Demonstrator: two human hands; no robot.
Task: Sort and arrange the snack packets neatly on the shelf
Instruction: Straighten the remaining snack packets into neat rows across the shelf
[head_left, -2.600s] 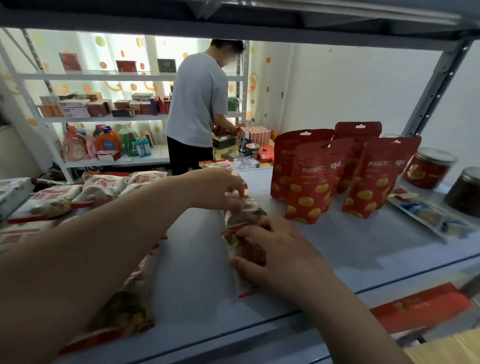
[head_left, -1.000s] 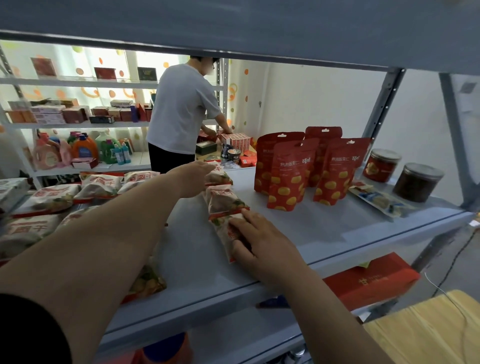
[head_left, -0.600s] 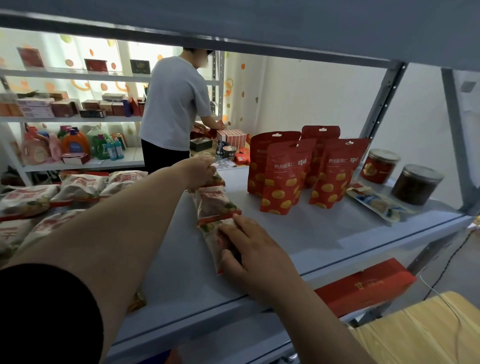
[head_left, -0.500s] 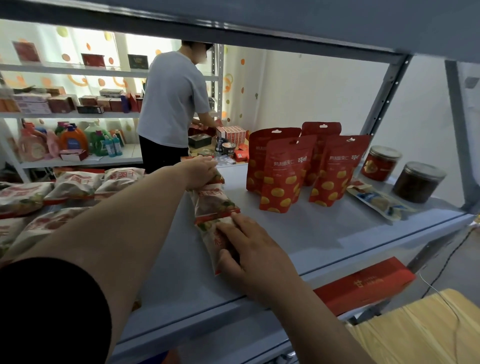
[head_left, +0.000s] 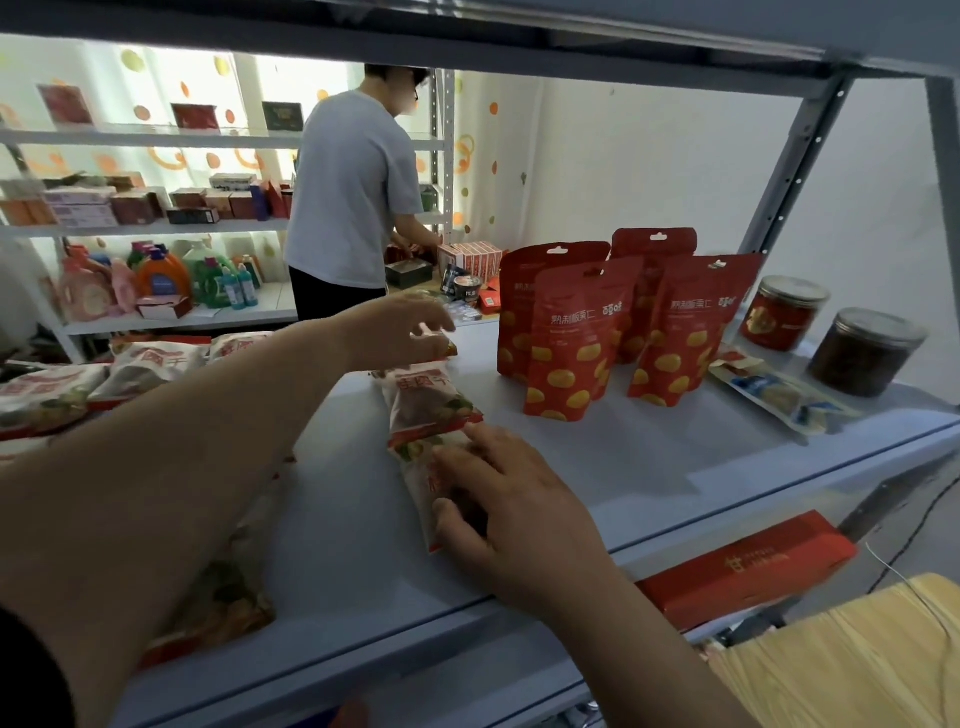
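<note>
Three white-and-red snack packets lie in a line running away from me on the grey shelf. My right hand lies on the near packet and holds it down, fingers and thumb at its left edge. The middle packet lies uncovered. My left hand hovers just over the far packet, fingers spread and blurred, holding nothing. More of the same packets are piled at the left. One lies partly hidden under my left forearm.
Several red stand-up pouches stand to the right of the line, then two lidded jars and a flat blue-and-white packet. A red box sits on the shelf below. A person works at a far shelf.
My left hand has lifted off the far packet and spread its fingers. My right hand stays on the near packet. The view has shifted slightly.
</note>
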